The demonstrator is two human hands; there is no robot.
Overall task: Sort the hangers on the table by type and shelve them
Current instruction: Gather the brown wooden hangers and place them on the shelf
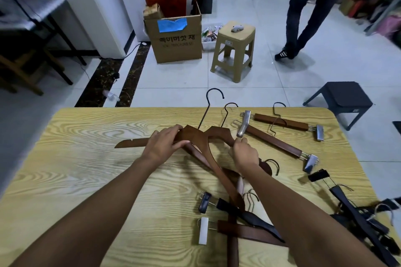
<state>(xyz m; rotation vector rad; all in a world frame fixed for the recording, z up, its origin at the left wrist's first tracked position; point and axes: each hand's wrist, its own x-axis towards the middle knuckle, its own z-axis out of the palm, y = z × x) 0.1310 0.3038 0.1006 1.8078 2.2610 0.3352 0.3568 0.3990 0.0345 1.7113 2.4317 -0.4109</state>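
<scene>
Left hand (166, 142) and right hand (244, 154) grip brown wooden hangers (201, 138).

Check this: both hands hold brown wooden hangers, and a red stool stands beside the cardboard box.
Wrong colour: the head view shows the stool beside the cardboard box is beige. The left hand and right hand do hold brown wooden hangers.

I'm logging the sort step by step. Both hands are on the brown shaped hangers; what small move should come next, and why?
Probably lift both clear as one stack. The left hand grips the front hanger at its neck, the right hand holds the arm of the rear hanger, and the front one's long arm overlaps the mixed pile of clip hangers.
</scene>
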